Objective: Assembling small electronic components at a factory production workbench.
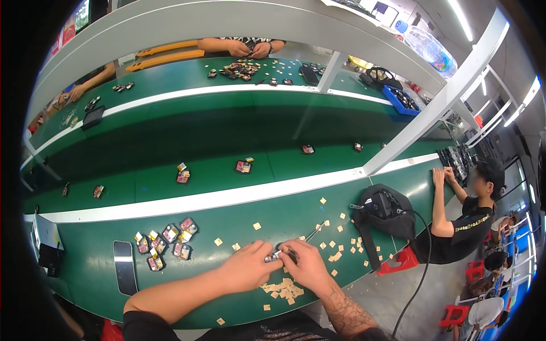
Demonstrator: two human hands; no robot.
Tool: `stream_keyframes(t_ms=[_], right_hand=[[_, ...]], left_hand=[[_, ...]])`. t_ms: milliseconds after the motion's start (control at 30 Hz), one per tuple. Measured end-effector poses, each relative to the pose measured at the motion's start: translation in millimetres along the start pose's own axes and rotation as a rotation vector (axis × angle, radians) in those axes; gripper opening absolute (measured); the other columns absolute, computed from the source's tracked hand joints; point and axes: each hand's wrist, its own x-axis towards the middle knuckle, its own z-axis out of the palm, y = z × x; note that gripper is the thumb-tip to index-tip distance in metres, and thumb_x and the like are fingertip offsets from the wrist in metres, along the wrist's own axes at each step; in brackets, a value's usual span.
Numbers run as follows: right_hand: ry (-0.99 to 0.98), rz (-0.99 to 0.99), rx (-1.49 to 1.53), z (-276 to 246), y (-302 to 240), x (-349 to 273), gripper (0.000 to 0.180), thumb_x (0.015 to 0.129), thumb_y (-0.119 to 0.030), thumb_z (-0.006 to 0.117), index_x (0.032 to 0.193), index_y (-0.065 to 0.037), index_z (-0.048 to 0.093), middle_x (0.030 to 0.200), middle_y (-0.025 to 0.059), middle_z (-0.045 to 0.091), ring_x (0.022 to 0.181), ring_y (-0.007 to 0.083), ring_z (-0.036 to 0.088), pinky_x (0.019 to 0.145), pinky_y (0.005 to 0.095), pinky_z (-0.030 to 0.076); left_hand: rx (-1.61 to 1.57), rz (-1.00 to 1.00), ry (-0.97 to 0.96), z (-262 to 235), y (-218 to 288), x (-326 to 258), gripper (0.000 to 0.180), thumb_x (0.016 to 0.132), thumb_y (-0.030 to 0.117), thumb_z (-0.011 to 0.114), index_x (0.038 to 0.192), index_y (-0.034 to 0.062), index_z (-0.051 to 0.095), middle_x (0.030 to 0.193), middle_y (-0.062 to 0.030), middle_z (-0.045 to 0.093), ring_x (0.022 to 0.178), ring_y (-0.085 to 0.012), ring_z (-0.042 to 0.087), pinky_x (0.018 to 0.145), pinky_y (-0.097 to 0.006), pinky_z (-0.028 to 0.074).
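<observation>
Centrally, both hands [278, 262] pinch small part [272, 258] near bench edge [364, 275].

Green assembly counter [318, 227] with scattered parts and gear

A cluster of small square pink-and-black components [166, 240] lies to the left, just beside a flat black rectangular phone [124, 266]. Small tan square pads [341, 241] are strewn over the right half, with a denser heap [283, 288] near the front edge. A black bag with straps [385, 213] sits at the right end, a black cable [422, 267] hanging from it. Beyond the white dividing strip [227, 197], the green conveyor belt [216, 133] carries a few more components [243, 166]. A blue plastic tray [401, 101] rests far right. A seated person in a black shirt [469, 224] works nearby, beside red stools [455, 314].
</observation>
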Motion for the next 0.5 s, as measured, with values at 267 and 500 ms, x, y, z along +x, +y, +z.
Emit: stream_keyframes(t_ms=[267, 500], right_hand=[[-0.065, 0.097, 0.065, -2.6, -7.2, 0.4, 0.018, 0.097, -0.001, 0.073, 0.115, 0.001, 0.072, 0.090, 0.0081, 0.070, 0.071, 0.0134, 0.061, 0.062, 0.0285, 0.048], [-0.115, 0.036, 0.127, -12.2, -6.4, -6.6, 0.020, 0.098, -0.004, 0.070, 0.118, -0.004, 0.074, 0.097, 0.0125, 0.071, 0.076, 0.0277, 0.068, 0.070, 0.0366, 0.055]], left_hand=[[-0.014, -0.027, -0.078, -4.0, 2.0, -1.8, 0.044, 0.085, 0.013, 0.076, 0.128, 0.0154, 0.067, 0.116, -0.0130, 0.053, 0.111, -0.0346, 0.056, 0.095, -0.046, 0.051], [-0.039, -0.011, -0.053, -3.8, 0.5, -2.1, 0.042, 0.085, 0.013, 0.075, 0.126, 0.0165, 0.067, 0.112, -0.0116, 0.052, 0.110, -0.0338, 0.056, 0.093, -0.046, 0.051]])
